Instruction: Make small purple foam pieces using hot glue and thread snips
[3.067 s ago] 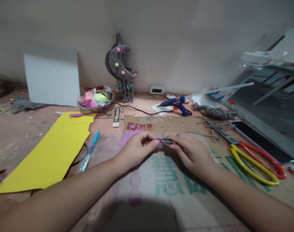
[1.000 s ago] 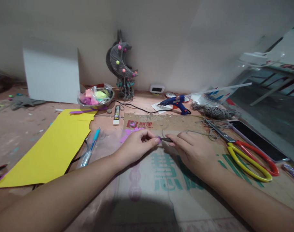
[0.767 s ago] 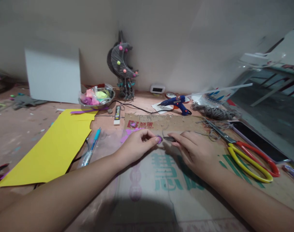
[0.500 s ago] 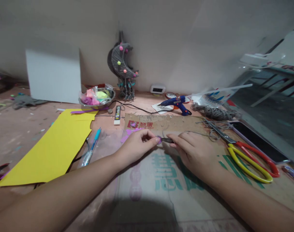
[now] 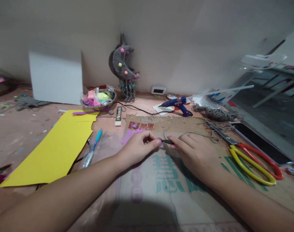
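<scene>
"Up to the small purple piece point(image 5: 160, 141) has come the tip of the slim dark tool point(image 5: 167, 141); slightly earlier a narrow gap showed between them."

"And who holds what?"

"The left hand point(image 5: 138, 146) pinches the purple piece between thumb and forefinger, so most of it is hidden. The right hand point(image 5: 196, 153) is closed around the tool's other end, thumb against fingers, and points it leftward."

"Does the tool grip the piece?"

"That cannot be told; the tip is too small to read. They meet between the two hands, over the printed cardboard point(image 5: 192, 124)."

"What lies nearest the person's hands?"

"Purple cut-outs point(image 5: 129, 136), just beyond the left hand and partly covered by it. To the right of the right hand lie the scissors point(image 5: 254, 164), with red and yellow handles."

"And farther off?"

"A blue glue gun point(image 5: 177, 103) beyond the cardboard, grey yarn point(image 5: 213, 112) to its right, and a yellow sheet point(image 5: 50, 148) on the left, with a pen point(image 5: 95, 143) beside it."
</scene>
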`<action>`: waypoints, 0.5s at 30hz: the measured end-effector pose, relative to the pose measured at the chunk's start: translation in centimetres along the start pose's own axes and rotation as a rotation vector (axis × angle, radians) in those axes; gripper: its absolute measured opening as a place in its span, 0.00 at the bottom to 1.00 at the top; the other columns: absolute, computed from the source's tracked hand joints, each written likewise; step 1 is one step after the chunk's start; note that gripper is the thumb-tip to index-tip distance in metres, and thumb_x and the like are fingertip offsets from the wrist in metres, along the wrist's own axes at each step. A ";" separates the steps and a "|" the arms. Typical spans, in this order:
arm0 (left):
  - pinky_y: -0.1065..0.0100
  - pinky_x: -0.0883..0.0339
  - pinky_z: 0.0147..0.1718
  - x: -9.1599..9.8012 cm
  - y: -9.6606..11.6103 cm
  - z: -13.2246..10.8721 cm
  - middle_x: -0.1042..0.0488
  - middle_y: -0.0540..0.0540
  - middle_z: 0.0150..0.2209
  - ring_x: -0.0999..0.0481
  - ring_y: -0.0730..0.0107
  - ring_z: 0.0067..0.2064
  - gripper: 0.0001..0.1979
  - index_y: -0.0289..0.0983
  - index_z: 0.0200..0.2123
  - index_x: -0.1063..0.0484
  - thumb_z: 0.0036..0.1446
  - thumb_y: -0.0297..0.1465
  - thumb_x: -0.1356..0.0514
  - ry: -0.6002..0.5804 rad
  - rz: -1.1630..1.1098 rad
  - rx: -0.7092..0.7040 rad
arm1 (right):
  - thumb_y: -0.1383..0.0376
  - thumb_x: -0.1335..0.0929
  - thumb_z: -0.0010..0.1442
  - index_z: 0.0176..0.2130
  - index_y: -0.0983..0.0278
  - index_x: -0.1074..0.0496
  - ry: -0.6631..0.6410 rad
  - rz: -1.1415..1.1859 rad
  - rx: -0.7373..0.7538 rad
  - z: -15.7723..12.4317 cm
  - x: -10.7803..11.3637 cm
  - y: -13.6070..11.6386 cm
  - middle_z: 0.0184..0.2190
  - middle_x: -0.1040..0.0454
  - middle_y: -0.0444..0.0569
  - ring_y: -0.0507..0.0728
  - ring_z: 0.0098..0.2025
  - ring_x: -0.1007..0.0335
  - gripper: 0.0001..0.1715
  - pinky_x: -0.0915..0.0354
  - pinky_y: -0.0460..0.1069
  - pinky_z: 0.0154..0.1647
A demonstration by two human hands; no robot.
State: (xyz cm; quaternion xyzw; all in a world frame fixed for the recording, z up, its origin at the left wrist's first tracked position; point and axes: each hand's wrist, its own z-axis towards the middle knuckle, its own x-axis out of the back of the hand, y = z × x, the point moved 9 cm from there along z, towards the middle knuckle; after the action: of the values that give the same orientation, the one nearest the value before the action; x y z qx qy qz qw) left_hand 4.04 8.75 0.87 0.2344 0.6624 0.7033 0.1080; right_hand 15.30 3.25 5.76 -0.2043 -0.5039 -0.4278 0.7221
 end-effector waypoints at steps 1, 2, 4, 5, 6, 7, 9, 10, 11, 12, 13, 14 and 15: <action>0.71 0.39 0.30 0.0 0.0 0.0 0.30 0.50 0.25 0.32 0.74 0.29 0.09 0.35 0.28 0.33 0.53 0.35 0.42 -0.003 -0.002 0.004 | 0.64 0.38 0.62 0.46 0.68 0.30 0.003 0.001 0.004 0.0 0.0 0.0 0.28 0.29 0.50 0.56 0.30 0.38 0.15 0.44 0.51 0.32; 0.71 0.39 0.30 0.0 0.0 0.0 0.30 0.50 0.25 0.32 0.74 0.29 0.09 0.35 0.28 0.33 0.53 0.35 0.42 -0.006 -0.005 0.006 | 0.64 0.38 0.62 0.46 0.68 0.30 0.007 0.003 0.008 0.1 0.0 -0.1 0.28 0.29 0.50 0.56 0.30 0.38 0.15 0.44 0.51 0.32; 0.71 0.39 0.30 0.0 0.0 0.0 0.30 0.50 0.26 0.32 0.73 0.29 0.09 0.35 0.27 0.32 0.53 0.35 0.42 -0.006 -0.006 0.008 | 0.64 0.38 0.62 0.45 0.68 0.30 0.017 0.007 0.012 0.2 0.2 -0.1 0.28 0.29 0.50 0.56 0.30 0.38 0.15 0.44 0.51 0.31; 0.71 0.39 0.30 0.0 0.0 0.0 0.30 0.50 0.25 0.32 0.73 0.29 0.09 0.35 0.27 0.32 0.53 0.35 0.42 -0.002 -0.004 0.010 | 0.64 0.38 0.62 0.44 0.68 0.29 0.027 0.009 0.014 0.2 0.3 -0.2 0.27 0.30 0.50 0.56 0.29 0.38 0.14 0.44 0.50 0.31; 0.71 0.39 0.30 0.0 0.0 0.0 0.30 0.50 0.25 0.32 0.73 0.28 0.09 0.35 0.27 0.32 0.53 0.36 0.42 0.004 -0.002 0.013 | 0.64 0.39 0.62 0.43 0.68 0.29 0.041 0.010 0.012 0.3 0.5 -0.2 0.26 0.30 0.50 0.56 0.29 0.39 0.14 0.45 0.50 0.30; 0.71 0.39 0.30 0.1 0.0 0.1 0.30 0.50 0.25 0.32 0.73 0.28 0.10 0.35 0.27 0.32 0.53 0.36 0.42 0.011 0.000 0.017 | 0.64 0.39 0.62 0.43 0.68 0.29 0.057 0.011 0.009 0.3 0.7 -0.3 0.26 0.30 0.50 0.56 0.28 0.39 0.14 0.45 0.50 0.30; 0.71 0.39 0.30 0.1 0.0 0.1 0.30 0.50 0.25 0.32 0.74 0.28 0.10 0.35 0.27 0.32 0.53 0.36 0.42 0.019 0.001 0.023 | 0.64 0.39 0.62 0.43 0.69 0.29 0.082 0.013 -0.002 0.2 1.1 -0.2 0.25 0.30 0.50 0.55 0.28 0.39 0.14 0.44 0.50 0.30; 0.71 0.40 0.30 0.2 0.0 0.1 0.31 0.50 0.25 0.32 0.74 0.28 0.10 0.35 0.27 0.32 0.53 0.36 0.42 0.021 0.001 0.025 | 0.65 0.38 0.62 0.44 0.69 0.29 0.085 0.014 -0.007 0.2 1.1 -0.2 0.26 0.30 0.50 0.55 0.28 0.38 0.14 0.44 0.50 0.30; 0.71 0.40 0.30 0.2 0.0 0.1 0.31 0.51 0.25 0.33 0.74 0.28 0.10 0.35 0.27 0.32 0.53 0.36 0.42 0.021 0.002 0.025 | 0.65 0.38 0.62 0.44 0.69 0.29 0.082 0.014 -0.010 0.1 1.1 -0.2 0.26 0.30 0.50 0.55 0.29 0.38 0.14 0.44 0.50 0.30; 0.71 0.40 0.30 0.2 0.1 0.1 0.31 0.51 0.25 0.33 0.74 0.28 0.10 0.35 0.27 0.33 0.53 0.36 0.42 0.021 0.005 0.025 | 0.65 0.38 0.62 0.45 0.69 0.29 0.076 0.013 -0.012 0.1 1.0 -0.1 0.26 0.30 0.50 0.55 0.29 0.38 0.15 0.44 0.50 0.31; 0.71 0.40 0.30 0.2 0.1 0.1 0.31 0.51 0.25 0.33 0.74 0.28 0.10 0.35 0.26 0.33 0.53 0.36 0.42 0.021 0.009 0.023 | 0.64 0.38 0.62 0.45 0.68 0.29 0.068 0.012 -0.012 0.0 0.9 -0.1 0.27 0.29 0.50 0.56 0.29 0.38 0.15 0.44 0.50 0.31; 0.71 0.40 0.30 0.2 0.2 0.1 0.31 0.51 0.25 0.33 0.74 0.28 0.10 0.35 0.27 0.33 0.53 0.36 0.42 0.021 0.015 0.022 | 0.64 0.38 0.62 0.45 0.68 0.29 0.062 0.011 -0.011 0.0 0.8 -0.1 0.27 0.29 0.50 0.56 0.30 0.38 0.15 0.44 0.50 0.31; 0.71 0.40 0.30 0.1 0.2 0.1 0.31 0.51 0.25 0.33 0.74 0.28 0.10 0.35 0.27 0.33 0.53 0.36 0.42 0.021 0.020 0.019 | 0.64 0.38 0.62 0.45 0.68 0.29 0.060 0.008 -0.009 0.0 0.7 -0.1 0.28 0.29 0.50 0.56 0.30 0.37 0.15 0.44 0.50 0.31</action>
State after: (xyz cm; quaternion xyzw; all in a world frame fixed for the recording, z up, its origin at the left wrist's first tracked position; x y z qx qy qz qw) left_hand 3.97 8.86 1.08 0.2350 0.6678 0.7003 0.0917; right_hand 15.32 2.92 6.34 -0.1968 -0.4793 -0.4332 0.7375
